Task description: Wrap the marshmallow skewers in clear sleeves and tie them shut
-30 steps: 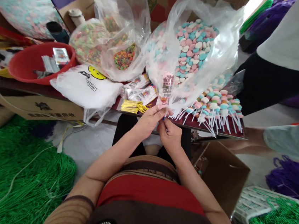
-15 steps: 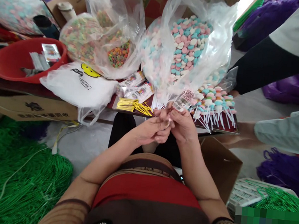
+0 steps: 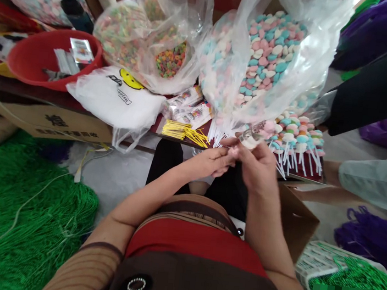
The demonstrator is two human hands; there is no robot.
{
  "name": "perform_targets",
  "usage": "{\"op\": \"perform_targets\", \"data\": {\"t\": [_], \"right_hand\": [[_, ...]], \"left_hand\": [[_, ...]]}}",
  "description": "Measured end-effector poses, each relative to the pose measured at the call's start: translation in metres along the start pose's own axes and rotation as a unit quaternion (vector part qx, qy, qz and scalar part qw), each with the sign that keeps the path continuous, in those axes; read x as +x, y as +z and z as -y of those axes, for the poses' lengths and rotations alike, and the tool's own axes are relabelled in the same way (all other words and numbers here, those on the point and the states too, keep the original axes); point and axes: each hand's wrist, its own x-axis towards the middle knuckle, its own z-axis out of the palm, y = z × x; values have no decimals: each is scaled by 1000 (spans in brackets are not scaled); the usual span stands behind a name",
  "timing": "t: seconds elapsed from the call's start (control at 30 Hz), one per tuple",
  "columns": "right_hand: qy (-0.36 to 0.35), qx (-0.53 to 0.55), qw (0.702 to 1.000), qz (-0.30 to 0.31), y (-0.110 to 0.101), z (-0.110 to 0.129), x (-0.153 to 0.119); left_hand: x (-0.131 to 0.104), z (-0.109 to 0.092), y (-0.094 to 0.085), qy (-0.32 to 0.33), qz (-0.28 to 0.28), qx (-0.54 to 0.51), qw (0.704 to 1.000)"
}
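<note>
My right hand (image 3: 262, 166) is closed on a small clear plastic bag (image 3: 251, 139), which sticks up past its thumb and fingers. My left hand (image 3: 215, 161) meets it from the left, fingertips pinched together. What lies between those fingertips is too small and blurred to make out. Just beyond the hands, white sticks (image 3: 216, 133) lie at the table edge, with yellow twist ties (image 3: 181, 131) to their left. Candy skewers (image 3: 298, 137) of pastel pieces on white sticks lie to the right. Behind them stands a big clear bag of pink, blue and white candies (image 3: 268, 56).
Further left are a bag of colourful ring-shaped candies (image 3: 170, 59), printed packets (image 3: 197, 113), a white smiley bag (image 3: 115, 102) and a red basin (image 3: 25, 60). Green netting (image 3: 33, 220) covers the floor at left. An open cardboard box (image 3: 298, 220) sits below right, near another person's arm (image 3: 332, 173).
My view has shifted, so the table things appear further right. The right hand has turned and lifted slightly away from the left, tilting the small plastic bag. Both hands stay closed.
</note>
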Motion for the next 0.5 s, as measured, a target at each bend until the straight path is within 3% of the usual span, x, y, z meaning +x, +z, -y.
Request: {"op": "perform_targets", "data": {"t": [0.07, 0.13, 0.23, 0.33, 0.4, 0.5], "right_hand": [[26, 33, 996, 80, -14, 7, 1], [28, 44, 997, 64, -18, 6, 3], [3, 31, 998, -56, -4, -10, 8], [-20, -4, 994, -111, 16, -29, 16], [-1, -41, 997, -60, 24, -37, 25], [41, -181, 981, 53, 29, -46, 41]], "left_hand": [[-4, -1, 2, -17, 98, -125, 987], [-5, 1, 7, -15, 89, -149, 985], [-1, 7, 9, 13, -85, 5, 996], [0, 14, -4, 29, -239, 195, 951], [-4, 17, -22, 38, -277, 201, 939], [-12, 16, -53, 58, -310, 40, 948]]}}
